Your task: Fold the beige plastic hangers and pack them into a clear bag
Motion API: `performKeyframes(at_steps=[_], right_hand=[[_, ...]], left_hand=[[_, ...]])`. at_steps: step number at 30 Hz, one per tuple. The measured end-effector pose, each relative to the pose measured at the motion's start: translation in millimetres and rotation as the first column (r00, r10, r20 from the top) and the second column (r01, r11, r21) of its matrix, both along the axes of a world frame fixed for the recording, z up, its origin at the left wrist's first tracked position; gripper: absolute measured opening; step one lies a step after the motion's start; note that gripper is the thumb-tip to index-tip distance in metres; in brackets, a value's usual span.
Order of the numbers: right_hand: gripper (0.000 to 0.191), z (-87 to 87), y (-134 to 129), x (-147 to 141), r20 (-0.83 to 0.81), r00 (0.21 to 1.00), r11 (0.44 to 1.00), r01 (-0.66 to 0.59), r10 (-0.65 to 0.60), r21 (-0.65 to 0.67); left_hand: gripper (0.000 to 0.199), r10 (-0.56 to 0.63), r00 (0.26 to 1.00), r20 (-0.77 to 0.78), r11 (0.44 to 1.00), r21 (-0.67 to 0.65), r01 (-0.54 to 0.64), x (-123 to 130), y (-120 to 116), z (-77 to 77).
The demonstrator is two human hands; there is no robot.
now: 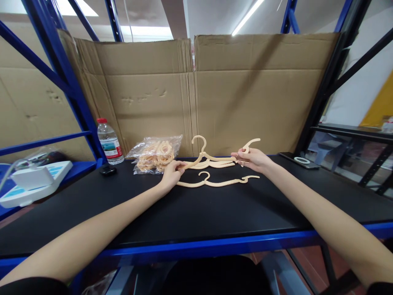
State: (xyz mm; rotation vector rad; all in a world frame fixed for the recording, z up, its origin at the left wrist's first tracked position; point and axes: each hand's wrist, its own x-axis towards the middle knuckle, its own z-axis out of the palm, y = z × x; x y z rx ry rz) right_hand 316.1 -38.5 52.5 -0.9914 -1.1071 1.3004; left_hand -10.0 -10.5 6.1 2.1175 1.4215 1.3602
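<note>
A beige plastic clothes hanger (202, 154) is held up above the black tabletop, its hook pointing upward. My left hand (172, 175) is closed around its left end. At its right end, the fingers of my right hand (254, 159) pinch a curved beige piece (251, 143) against the hanger arm; whether the two are joined is hidden by the fingers. In front lies another beige hanger (204, 184), with a similar curved piece at its right end and its left end hidden by my left hand. Behind the held hanger, more hanger arms (219, 164) lie on the table, partly covered.
Left of the hangers is a clear plastic bag (155, 155) of beige parts. Farther left stand a water bottle (109, 142), a small black object (108, 170) and a white power strip (37, 184). A phone-like slab with a white ring (301, 160) lies right. Cardboard (264, 90) walls the back.
</note>
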Motion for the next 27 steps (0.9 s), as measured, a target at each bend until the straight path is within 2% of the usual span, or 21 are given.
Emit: performKeyframes(at_steps=[6, 10, 14, 17, 21, 27], right_hand=[[0.019, -0.1, 10.6, 16.2, 0.141, 0.977, 0.985, -0.166, 0.159, 0.041], [0.025, 0.4, 13.8, 24.7, 0.238, 0.956, 0.983, -0.181, 0.173, 0.011], [0.023, 1.3, 13.8, 29.6, 0.31, 0.93, 0.98, -0.194, 0.198, -0.045], [0.017, 2.0, 12.5, 30.0, 0.294, 0.919, 0.964, -0.236, 0.262, -0.12], [0.008, 2.3, 9.8, 27.9, 0.202, 0.9, 0.914, -0.342, 0.385, -0.22], [0.006, 2.3, 6.9, 23.3, 0.135, 0.885, 0.87, -0.392, 0.445, -0.299]], left_hand=[[0.026, -0.022, 1.0, -0.019, 0.999, 0.032, 0.023, 3.7, -5.1, -1.0], [0.025, -0.033, 0.999, -0.026, 0.998, 0.06, 0.034, 3.5, -5.1, -2.2], [0.026, -0.029, 0.999, -0.028, 0.997, 0.077, 0.031, 3.2, -4.5, -2.9], [0.025, -0.027, 0.999, -0.029, 0.997, 0.076, 0.029, 3.4, -4.8, -2.9], [0.023, -0.037, 0.999, -0.031, 0.996, 0.085, 0.039, 3.6, -5.3, -3.2], [0.023, -0.042, 0.999, -0.024, 0.996, 0.077, 0.044, 3.9, -5.5, -3.5]])
